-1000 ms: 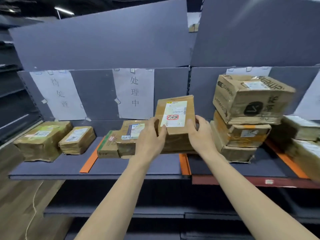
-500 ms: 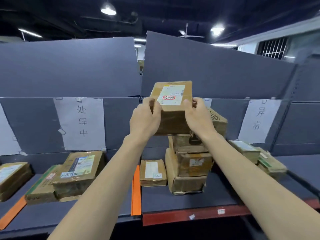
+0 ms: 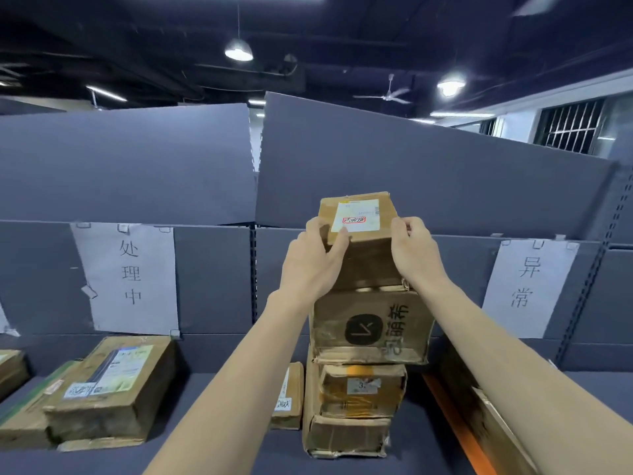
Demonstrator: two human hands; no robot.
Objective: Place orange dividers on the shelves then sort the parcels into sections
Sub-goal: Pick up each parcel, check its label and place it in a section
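A: Grip first. Left hand (image 3: 313, 260) and right hand (image 3: 412, 250) clamp one small cardboard parcel (image 3: 361, 241) from either side, fingers curled over its top edges, left thumb on the white shipping label (image 3: 356, 216). Firm two-handed hold.

B: Where is the parcel?

A: Directly over the tall stack of boxes (image 3: 359, 375). Its underside sits at the top box with the black logo (image 3: 371, 325); whether it touches or hangs just above, I cannot tell.

B: So which step?

A: Sorting, I judge. An orange divider (image 3: 459, 430) already lies on the shelf (image 3: 219, 392) below and right of the hands. Parcel is being added to the stack's section.

B: Next move?

A: Seat it square on the logo box, then ease both hands off together. Stack is high and uneven; a nudge could tip it.

B: Further out?

A: Below left of the grip, a thin parcel (image 3: 289, 395) leans by the stack; farther left a flat labelled box (image 3: 113, 389). Paper signs hang on the back panel either side.
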